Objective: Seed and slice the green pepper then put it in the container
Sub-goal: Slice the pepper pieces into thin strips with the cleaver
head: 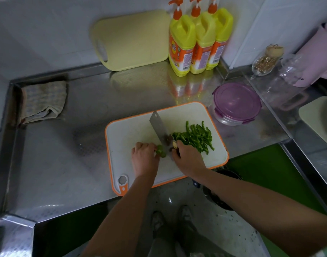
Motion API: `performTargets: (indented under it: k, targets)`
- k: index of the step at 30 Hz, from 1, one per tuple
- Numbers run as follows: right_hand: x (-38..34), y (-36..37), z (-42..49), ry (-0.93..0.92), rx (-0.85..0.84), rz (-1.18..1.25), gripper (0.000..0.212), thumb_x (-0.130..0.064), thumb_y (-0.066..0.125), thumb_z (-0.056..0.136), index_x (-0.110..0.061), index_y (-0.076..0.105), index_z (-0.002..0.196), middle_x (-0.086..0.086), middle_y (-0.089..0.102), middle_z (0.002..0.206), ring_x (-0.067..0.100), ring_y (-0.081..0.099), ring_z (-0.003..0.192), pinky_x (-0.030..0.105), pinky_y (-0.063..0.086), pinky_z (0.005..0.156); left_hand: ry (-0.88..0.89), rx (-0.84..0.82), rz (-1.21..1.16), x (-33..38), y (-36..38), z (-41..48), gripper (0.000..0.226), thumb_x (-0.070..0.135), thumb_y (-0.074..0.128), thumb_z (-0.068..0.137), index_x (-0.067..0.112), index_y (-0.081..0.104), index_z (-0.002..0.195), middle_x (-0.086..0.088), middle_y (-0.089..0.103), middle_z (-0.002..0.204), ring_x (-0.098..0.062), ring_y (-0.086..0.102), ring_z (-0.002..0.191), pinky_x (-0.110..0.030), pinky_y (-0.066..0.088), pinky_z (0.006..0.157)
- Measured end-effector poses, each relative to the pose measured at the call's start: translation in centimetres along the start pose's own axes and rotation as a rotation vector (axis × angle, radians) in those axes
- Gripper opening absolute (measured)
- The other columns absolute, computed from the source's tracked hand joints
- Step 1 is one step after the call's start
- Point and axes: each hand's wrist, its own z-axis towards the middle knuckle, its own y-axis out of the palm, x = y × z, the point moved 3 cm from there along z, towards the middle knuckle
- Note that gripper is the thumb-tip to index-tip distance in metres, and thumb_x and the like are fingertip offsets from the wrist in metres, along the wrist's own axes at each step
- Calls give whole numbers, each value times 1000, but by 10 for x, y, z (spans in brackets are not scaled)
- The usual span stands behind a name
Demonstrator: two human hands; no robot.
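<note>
On the steel counter lies a white cutting board with an orange rim (133, 130). My left hand (145, 158) holds a small remaining piece of green pepper (160, 151) against the board. My right hand (188, 160) grips the handle of a cleaver (159, 127), whose blade stands right beside that piece. A pile of thin green pepper slices (196, 136) lies on the board to the right of the blade. A round clear container with a purple lid (236, 103) stands just beyond the board's right corner, its lid on.
Three yellow detergent bottles (198, 43) and a pale yellow cutting board (133, 39) lean at the back wall. A folded cloth (44, 101) lies at the left. Glass jars (288, 76) and a pink jug (318, 56) crowd the right. The counter edge runs below the board.
</note>
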Motion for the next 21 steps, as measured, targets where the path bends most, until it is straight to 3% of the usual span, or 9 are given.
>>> performTargets:
  k: [9,12,21]
  targets:
    - [-7,7,-9,-15,-17,-89,17,-26,40,100,-11,49,98,-7,34,58,7,30,46,25,17,43,-32,-53,107,7,1,-1,21,38,69,83,23,73,97,-1,71,96,-24,48,107,-34,30,83]
    - [-9,5,-9,-14,-27,-163,19,-28,39,100,-12,49,104,-5,38,61,14,37,50,24,17,43,-43,-52,125,10,1,-2,22,40,70,83,24,73,96,0,70,98,-24,48,106,-34,32,82]
    - [-12,9,-9,6,-90,-149,23,-26,37,100,-9,50,111,4,54,78,23,53,68,29,34,58,-51,-31,122,11,5,1,12,27,72,82,22,75,92,0,71,93,-25,49,101,-33,32,79]
